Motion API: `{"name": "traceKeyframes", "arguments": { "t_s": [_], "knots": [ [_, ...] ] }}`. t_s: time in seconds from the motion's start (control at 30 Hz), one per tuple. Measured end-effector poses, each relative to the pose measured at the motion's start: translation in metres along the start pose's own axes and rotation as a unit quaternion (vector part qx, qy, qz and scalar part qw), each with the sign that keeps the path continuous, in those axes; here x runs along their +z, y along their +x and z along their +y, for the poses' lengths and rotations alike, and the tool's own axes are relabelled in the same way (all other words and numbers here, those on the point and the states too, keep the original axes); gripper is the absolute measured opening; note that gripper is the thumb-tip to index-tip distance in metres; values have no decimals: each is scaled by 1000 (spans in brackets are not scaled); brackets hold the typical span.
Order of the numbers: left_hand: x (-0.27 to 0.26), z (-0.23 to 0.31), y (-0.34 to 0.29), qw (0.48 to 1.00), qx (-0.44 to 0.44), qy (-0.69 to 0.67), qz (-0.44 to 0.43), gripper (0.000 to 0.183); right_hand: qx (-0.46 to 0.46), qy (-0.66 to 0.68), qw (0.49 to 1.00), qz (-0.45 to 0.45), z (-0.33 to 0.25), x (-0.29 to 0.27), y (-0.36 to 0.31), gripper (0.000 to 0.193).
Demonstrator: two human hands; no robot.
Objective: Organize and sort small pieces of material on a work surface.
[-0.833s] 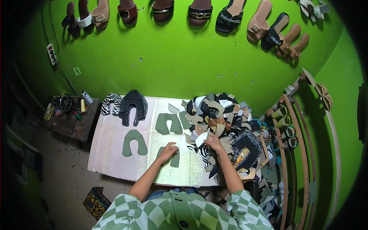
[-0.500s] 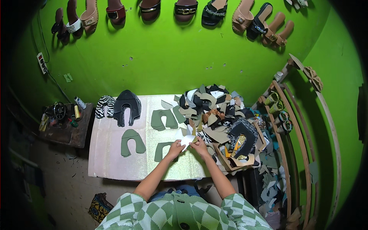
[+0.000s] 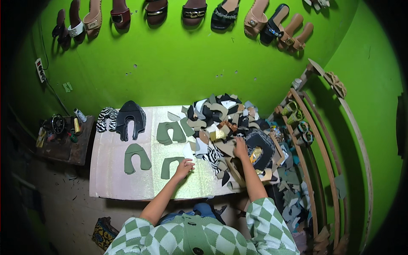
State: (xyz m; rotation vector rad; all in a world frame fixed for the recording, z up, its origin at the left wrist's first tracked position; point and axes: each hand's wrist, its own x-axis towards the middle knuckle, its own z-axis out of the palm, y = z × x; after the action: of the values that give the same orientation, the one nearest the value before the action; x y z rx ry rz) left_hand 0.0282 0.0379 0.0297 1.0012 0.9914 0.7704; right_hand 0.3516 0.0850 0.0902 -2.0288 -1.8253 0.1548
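My left hand [image 3: 183, 169] is open above the table, fingers apart, at the right edge of a green U-shaped cut piece [image 3: 168, 167]. My right hand [image 3: 240, 148] reaches into the heap of scraps [image 3: 221, 109], beside a beige scrap [image 3: 226, 147]; its fingertips blend with the scraps, so its grip is unclear. White scraps [image 3: 201, 147] and zebra-striped scraps [image 3: 212, 156] lie between my hands. Farther back is a stack of green U-shaped pieces [image 3: 171, 132], and to the left another green U-shaped piece [image 3: 137, 159].
A black U-shaped stack [image 3: 131, 120] and a zebra-print piece [image 3: 106, 119] lie at the table's far left. Right of my right hand is a dark speckled U-shaped piece [image 3: 264, 146]. A wooden rack [image 3: 307, 165] stands at the right; a sewing machine [image 3: 58, 124] at the left.
My hands have parted, and the white scrap they held together is out of them. The right moved right into the heap; the left moved slightly left. The view shifted a little.
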Motion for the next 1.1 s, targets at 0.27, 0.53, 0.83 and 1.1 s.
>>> {"name": "traceKeyframes", "arguments": {
  "t_s": [0.27, 0.53, 0.83, 1.1],
  "knots": [
    [10, 5, 18, 997, 21, 17, 71, 36, -13, -141, 990, -1, 30, 3, 31, 28],
    [58, 11, 60, 996, 43, 5, 73, 36, -69, 318, 909, -262, 46, -6, 77, 19],
    [103, 36, 81, 992, 74, 20, 96, 43, -11, 384, 811, -441, 0, -2, 69, 22],
    [93, 29, 97, 978, 102, 74, 168, 32, -92, 434, 813, -377, 15, 20, 68, 14]
  ]
}}
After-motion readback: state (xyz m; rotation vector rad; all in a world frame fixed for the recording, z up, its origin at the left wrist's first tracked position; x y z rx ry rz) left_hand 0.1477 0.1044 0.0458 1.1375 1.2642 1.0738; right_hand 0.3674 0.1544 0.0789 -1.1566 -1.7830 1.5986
